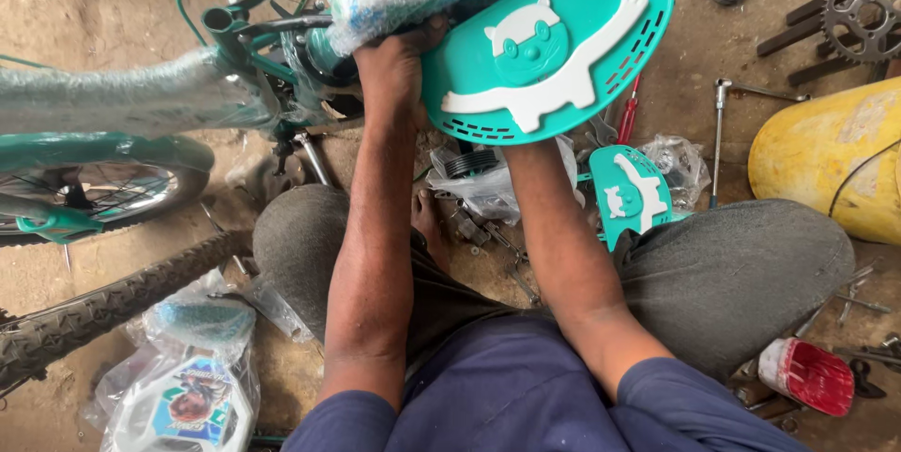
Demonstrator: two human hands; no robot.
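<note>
The left hand [394,67], in the upper middle of the frame, is closed around the wrapped teal bicycle frame [253,48] where it meets the plastic-covered part above, apparently steadying the bicycle. The right hand is hidden behind the teal plastic panel [554,39] with a white cat figure; only the forearm shows running up under it, so I cannot tell how its fingers are set, though the panel seems propped from behind by it.

The panel sits at the top centre, its face turned to the camera. Its long axis runs diagonally, from lower left near the left hand to upper right, the cat's outstretched arm pointing to the upper right.

A second, smaller teal panel [631,191] lies on the floor just beside the right knee. Loose spanners [718,137], a chainring [863,15] at the upper right, a yellow container [831,166] and a red pot [807,375] lie around, within reach.
</note>
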